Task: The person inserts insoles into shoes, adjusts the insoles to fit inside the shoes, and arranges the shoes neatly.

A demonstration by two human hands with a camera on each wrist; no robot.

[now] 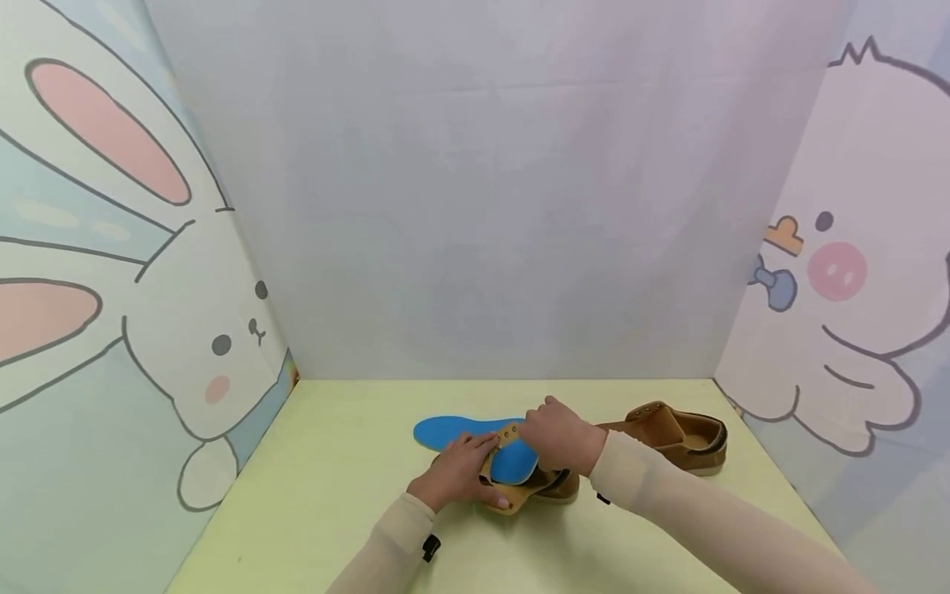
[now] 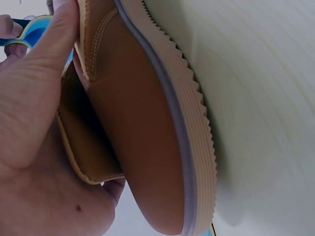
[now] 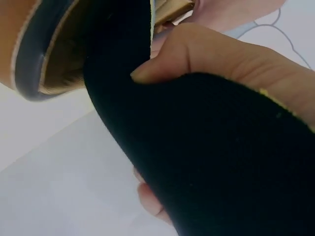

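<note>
A brown lace-up shoe (image 1: 558,490) sits on the table in front of me, its eyelet flaps spread apart. My left hand (image 1: 462,473) grips it by the flaps; the left wrist view shows the shoe's smooth toe (image 2: 138,113) and ridged sole beside the palm. My right hand (image 1: 561,434) holds an insole (image 1: 514,463), blue on top, with one end at the shoe's opening. In the right wrist view the insole's dark underside (image 3: 211,147) faces the camera, bent, with the thumb pressed on it. How deep its front end reaches is hidden.
Behind the hands, a second blue insole (image 1: 444,431) lies flat on the pale yellow table (image 1: 312,503). Another brown shoe (image 1: 701,437) stands to the right, its flap raised. Grey and cartoon-printed walls (image 1: 505,247) enclose the table at the back and sides.
</note>
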